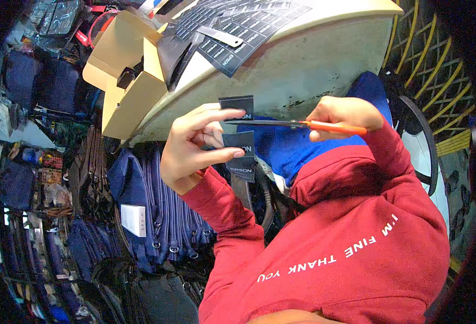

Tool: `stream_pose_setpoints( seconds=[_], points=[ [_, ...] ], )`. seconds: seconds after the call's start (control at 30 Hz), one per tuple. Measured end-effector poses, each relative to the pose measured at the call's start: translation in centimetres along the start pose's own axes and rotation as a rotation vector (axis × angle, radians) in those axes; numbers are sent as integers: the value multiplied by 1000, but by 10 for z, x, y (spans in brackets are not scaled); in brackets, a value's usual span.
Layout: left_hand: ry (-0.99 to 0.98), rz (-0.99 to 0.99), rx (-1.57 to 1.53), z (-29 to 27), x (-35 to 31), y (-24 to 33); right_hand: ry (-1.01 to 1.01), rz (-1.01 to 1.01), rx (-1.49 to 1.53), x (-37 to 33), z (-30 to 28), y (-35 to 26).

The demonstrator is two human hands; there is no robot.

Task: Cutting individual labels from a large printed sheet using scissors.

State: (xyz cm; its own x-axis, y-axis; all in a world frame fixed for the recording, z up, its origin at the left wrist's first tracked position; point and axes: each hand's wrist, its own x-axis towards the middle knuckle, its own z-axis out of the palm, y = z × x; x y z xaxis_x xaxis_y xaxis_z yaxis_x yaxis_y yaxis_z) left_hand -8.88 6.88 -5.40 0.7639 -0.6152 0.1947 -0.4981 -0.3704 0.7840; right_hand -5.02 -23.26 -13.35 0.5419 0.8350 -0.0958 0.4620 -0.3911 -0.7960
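My left hand pinches black printed labels between thumb and fingers. One label piece is up at the index fingertip, the others are lower by the thumb, and a gap shows between them. In that gap lies the dark blade of a pair of scissors with orange handles. My right hand is wrapped round those handles, and the blades point left toward my left fingers. How far apart the blades stand is hard to make out.
Beyond my hands a pale table carries sheets of black labels and a metal ruler. An open cardboard box stands at its left end. Dark blue bags with straps are stacked at left. Yellow metal latticework rises at right.
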Motion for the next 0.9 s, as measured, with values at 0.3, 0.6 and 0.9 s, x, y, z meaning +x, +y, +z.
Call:
stream_pose_setpoints(
  seconds=[0.3,0.6,0.9],
  points=[
    [67,-106,-147,8,11,-5,490,-110,557,15,-3,37],
    [-105,-7,-186,28,34,-15,642,-362,639,41,5,-11],
    [-109,-90,-209,33,43,-11,770,-433,641,48,-39,18]
  ],
)
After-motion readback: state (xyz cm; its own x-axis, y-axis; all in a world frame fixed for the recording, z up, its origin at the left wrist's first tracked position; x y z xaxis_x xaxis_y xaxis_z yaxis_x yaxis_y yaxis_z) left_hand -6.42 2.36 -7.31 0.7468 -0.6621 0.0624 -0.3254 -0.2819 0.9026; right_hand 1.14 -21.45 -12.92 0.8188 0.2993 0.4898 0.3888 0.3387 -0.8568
